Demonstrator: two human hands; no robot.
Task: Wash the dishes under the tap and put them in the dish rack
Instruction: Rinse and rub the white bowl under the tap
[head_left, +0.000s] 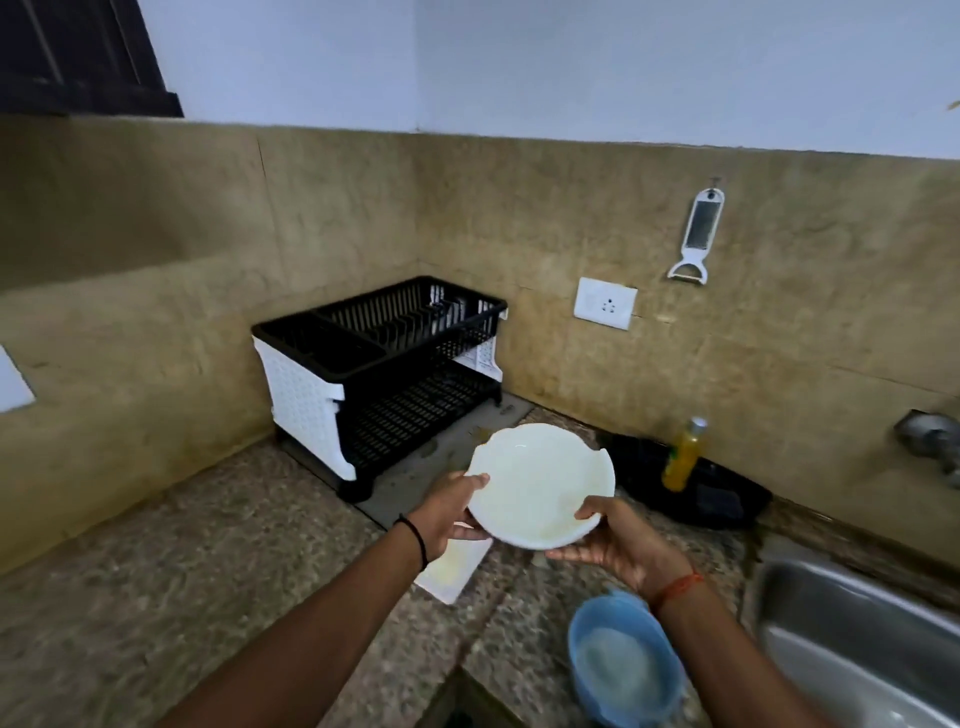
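Rack (384, 358) at back left of table (182, 571): both tiers seen bare, nothing racked yet. Left hand (447, 514) clasped on left rim of plate (540, 486), thumb over edge. Plate held in air between both hands, in front of rack, tilted toward camera; washed or not cannot be told. Right hand (618, 540) clasped on lower right rim. Blue bowl (626, 665) left on table beside sink (862, 639); judged still to be washed.

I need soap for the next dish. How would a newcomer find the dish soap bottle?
Start at the steel sink; behind its left end a black tray lies against the tiled wall. The bottle stands on it, the only yellow, upright thing there.
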